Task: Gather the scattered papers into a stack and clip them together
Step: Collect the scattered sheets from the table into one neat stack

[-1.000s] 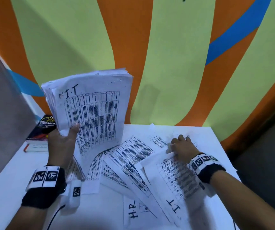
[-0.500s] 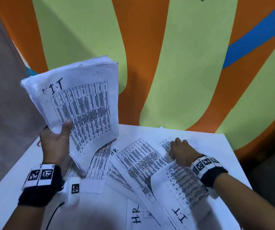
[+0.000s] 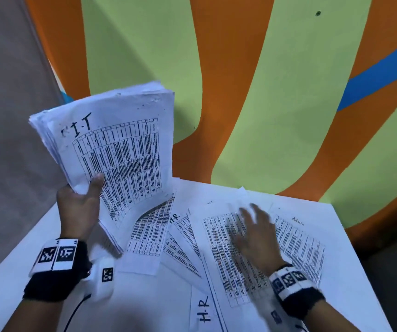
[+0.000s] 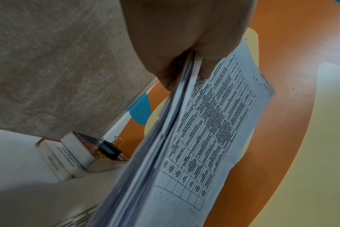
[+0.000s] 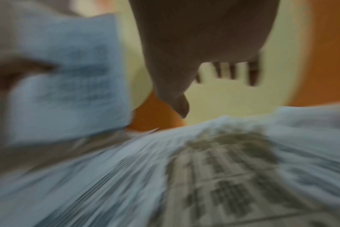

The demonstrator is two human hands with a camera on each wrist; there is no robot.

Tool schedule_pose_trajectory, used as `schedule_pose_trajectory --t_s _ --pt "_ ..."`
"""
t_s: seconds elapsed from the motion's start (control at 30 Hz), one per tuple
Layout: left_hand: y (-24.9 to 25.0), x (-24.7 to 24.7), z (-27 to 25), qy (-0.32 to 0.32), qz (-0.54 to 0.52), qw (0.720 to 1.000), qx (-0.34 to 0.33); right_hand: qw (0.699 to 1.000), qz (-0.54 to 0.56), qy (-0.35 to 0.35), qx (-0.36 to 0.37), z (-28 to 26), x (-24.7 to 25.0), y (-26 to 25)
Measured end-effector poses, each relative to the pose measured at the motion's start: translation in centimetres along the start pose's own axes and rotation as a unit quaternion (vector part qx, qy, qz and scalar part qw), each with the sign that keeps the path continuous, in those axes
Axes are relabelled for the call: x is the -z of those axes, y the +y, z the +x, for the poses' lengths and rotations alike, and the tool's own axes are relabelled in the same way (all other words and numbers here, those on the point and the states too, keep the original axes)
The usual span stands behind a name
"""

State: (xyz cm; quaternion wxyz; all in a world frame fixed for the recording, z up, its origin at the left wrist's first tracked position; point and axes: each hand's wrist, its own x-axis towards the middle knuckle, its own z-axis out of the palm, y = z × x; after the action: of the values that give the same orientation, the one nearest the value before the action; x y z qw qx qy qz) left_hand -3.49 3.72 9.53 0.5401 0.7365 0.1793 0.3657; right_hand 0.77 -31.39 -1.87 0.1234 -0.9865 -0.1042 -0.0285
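Note:
My left hand (image 3: 82,202) grips a thick stack of printed sheets (image 3: 118,149), held upright above the table's left side, thumb across the front page marked "I.T". In the left wrist view the stack (image 4: 184,145) is pinched between thumb and fingers (image 4: 184,50). Several loose printed sheets (image 3: 228,248) lie fanned over the white table (image 3: 351,271). My right hand (image 3: 255,233), blurred with motion, hovers over them with fingers spread and holds nothing. A black binder clip (image 4: 109,149) rests on the books at the far left.
Two stacked books (image 4: 72,156) lie at the table's far left by the grey wall. Behind the table rises a wall painted in orange, green and blue (image 3: 264,92). Sheets marked "H.R" (image 3: 203,310) lie near the front edge.
My right hand has let go of the "I.T" sheet it was dragging and lifted off with fingers spread. The left hand keeps the stack raised.

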Motion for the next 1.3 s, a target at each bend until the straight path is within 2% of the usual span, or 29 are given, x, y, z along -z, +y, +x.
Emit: schedule_pose_trajectory --t_s 0.03,0.07,0.1,0.17,0.27,0.37,0.5,0.67,0.8,0.93,1.07,1.17,1.23,1.3 --pt "-0.1 0.2 -0.1 0.002 0.002 1.0 -0.003 0.993 0.009 0.009 -0.118 0.3 0.2 1.6" --pt "-0.2 0.5 -0.2 0.005 0.002 1.0 -0.004 0.979 0.014 -0.019 -0.204 0.4 0.2 2.9" --pt "-0.3 0.6 -0.2 0.006 0.0 1.0 -0.005 0.963 0.013 -0.067 -0.26 0.4 0.0 3.9" --pt "-0.4 0.7 -0.2 0.006 0.001 1.0 -0.001 0.947 0.017 -0.138 -0.289 0.4 -0.9 5.1" --pt "-1.1 0.6 -0.1 0.002 0.005 1.0 0.005 0.933 0.12 -0.162 -0.297 1.1 -1.9 5.2" --pt "-1.4 0.3 0.1 -0.002 0.012 1.0 0.01 0.932 0.182 -0.138 -0.28 1.6 -2.5 5.0" --pt "-1.4 0.4 0.4 -0.011 0.006 1.0 0.006 0.964 0.181 -0.072 -0.18 2.0 -1.2 4.9" --pt "-1.7 1.4 1.4 0.011 0.01 1.0 0.007 0.972 0.167 -0.125 -0.112 3.5 1.0 2.9" --pt "-0.9 2.0 1.7 0.019 0.028 0.999 -0.001 0.975 0.099 -0.171 -0.098 4.1 -1.1 1.6" --pt "-1.4 3.0 2.5 0.034 0.034 0.999 0.014 0.967 0.165 -0.145 -0.125 3.9 -0.8 1.6" --pt "-2.5 3.3 3.1 0.006 0.011 1.0 0.005 0.974 0.179 -0.096 -0.102 2.8 2.9 3.6" --pt "-2.8 2.5 3.1 -0.024 -0.022 0.999 0.013 0.968 0.221 -0.023 -0.113 1.6 7.6 5.7" --pt "-2.5 1.9 3.1 -0.048 -0.039 0.998 0.032 0.953 0.268 0.032 -0.139 0.6 10.9 6.6" --pt "-2.3 1.3 3.2 -0.078 -0.054 0.995 0.039 0.922 0.341 0.096 -0.157 -0.3 13.1 7.5"
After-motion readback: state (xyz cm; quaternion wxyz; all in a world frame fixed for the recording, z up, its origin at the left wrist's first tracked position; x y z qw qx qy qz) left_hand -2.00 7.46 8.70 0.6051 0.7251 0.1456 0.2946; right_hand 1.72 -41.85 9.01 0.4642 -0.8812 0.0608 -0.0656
